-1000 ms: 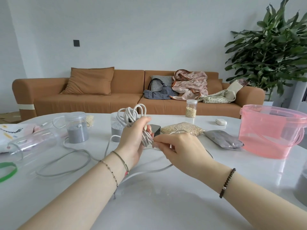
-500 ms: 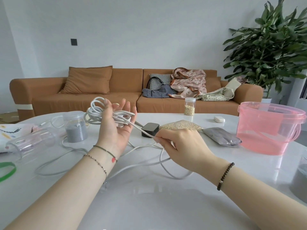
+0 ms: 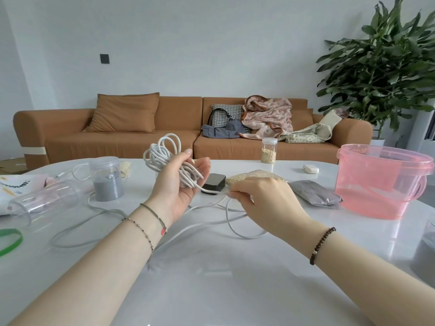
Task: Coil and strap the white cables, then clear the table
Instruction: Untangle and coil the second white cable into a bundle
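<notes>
Head: white cable (image 3: 155, 158), seemingly half-coiled

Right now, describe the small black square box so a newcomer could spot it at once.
Start at the glossy white table, left of the translucent pink bucket. Near the table's middle, just beyond the left hand holding the coiled white cable, sits the small black rounded-square box, beside a clear bag of pale grain. Alone among its neighbours, it is black and hard-edged.
</notes>
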`<state>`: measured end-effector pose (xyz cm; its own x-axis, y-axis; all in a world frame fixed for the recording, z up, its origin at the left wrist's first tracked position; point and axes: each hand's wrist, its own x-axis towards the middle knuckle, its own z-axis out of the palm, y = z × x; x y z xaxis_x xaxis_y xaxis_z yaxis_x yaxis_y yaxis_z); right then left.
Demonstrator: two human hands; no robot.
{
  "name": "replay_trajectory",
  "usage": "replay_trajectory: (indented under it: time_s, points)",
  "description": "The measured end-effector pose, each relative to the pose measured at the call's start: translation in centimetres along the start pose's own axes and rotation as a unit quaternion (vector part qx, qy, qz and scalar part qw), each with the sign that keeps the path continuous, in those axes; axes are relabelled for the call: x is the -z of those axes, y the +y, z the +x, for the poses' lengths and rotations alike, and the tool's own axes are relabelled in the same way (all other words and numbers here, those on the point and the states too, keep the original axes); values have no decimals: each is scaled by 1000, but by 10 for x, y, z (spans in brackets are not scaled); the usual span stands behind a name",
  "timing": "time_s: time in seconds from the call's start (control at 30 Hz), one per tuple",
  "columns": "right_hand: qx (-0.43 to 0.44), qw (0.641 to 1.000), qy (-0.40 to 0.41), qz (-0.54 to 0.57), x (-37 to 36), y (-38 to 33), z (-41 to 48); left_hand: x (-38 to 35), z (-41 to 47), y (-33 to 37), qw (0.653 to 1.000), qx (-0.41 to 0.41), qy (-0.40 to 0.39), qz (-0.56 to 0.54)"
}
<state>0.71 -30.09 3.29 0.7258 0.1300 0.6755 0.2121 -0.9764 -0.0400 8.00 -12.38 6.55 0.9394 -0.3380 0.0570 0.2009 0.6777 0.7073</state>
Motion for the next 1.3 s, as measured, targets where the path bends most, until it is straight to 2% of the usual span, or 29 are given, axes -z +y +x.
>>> replay_trajectory:
  time_s: [0.2,0.47,0.6,0.73,0.9,1.07,1.3]
  points:
    - [52,993,97,-41,-4,7,3,-3,-6,-11,989,39,-51,133]
    - [101,980,145,-88,-3,7,6,-2,-9,-19,978,85,-99,164]
    - [116,976,140,-119,-2,10,5,0,-8,-26,959,124,-119,227]
    - [90,975,164,-120,3,12,7,1,-5,-35,935,116,-123,312]
    - [104,972,172,-122,7,16,7,1,-4,-31,931,123,-114,324]
    - [79,970,176,-145,10,24,9,7,-4,-34,912,148,-148,354]
    - [58,973,141,-173,8,30,10,5,-1,-35,925,117,-149,330]
